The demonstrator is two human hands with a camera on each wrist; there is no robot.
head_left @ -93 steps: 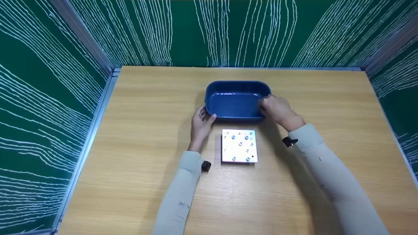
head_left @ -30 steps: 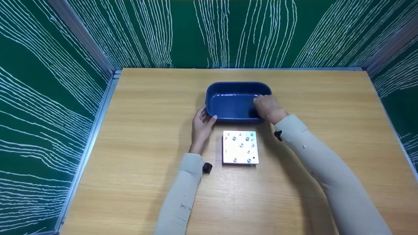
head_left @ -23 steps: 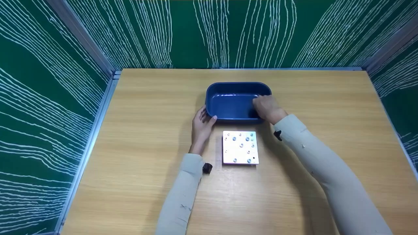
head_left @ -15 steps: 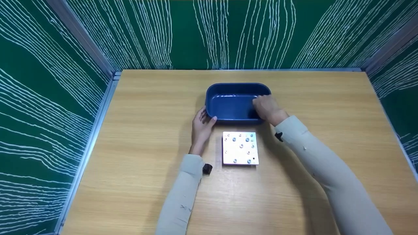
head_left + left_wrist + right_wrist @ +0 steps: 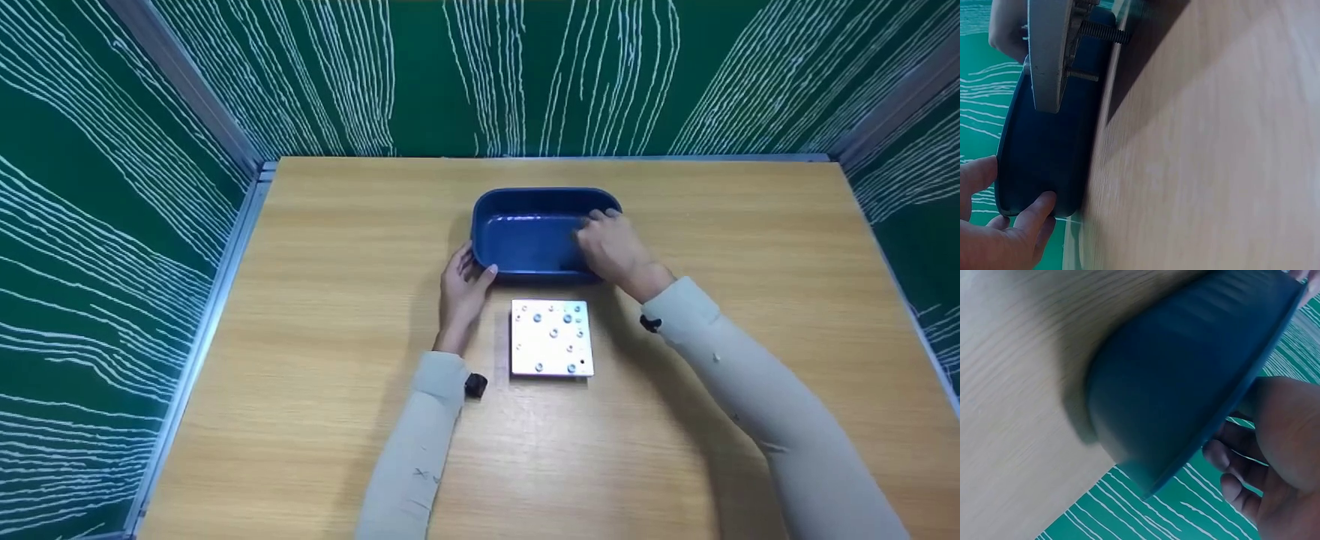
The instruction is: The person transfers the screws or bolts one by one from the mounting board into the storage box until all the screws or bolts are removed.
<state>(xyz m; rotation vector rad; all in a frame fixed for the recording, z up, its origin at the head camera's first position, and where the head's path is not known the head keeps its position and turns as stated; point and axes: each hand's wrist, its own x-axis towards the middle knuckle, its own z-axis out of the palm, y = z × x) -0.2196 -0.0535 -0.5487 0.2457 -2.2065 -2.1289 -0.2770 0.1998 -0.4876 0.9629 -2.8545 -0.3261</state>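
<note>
Wood table (image 5: pixel 337 262), light grain. Metal plate (image 5: pixel 534 345) sits mid-table: screw heads (image 5: pixel 553 332) on top, threaded shanks (image 5: pixel 1106 32) out below. Green walls (image 5: pixel 427 82) left, far, right, all with wavy white lines (image 5: pixel 514 75). Grey posts (image 5: pixel 199 90) at both far corners. Rail (image 5: pixel 206 330) along left table edge.

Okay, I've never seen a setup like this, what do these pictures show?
There's no robot here: a person works bare-handed. The wide pictures are taken from the person's head, looking down; the other two from each wrist. On the wood-grained table sit a blue tub and, nearer the person, a square metal plate with bolts. The left hand holds the tub's near left corner. The right hand reaches over its right side; whether it holds anything is hidden.
</note>
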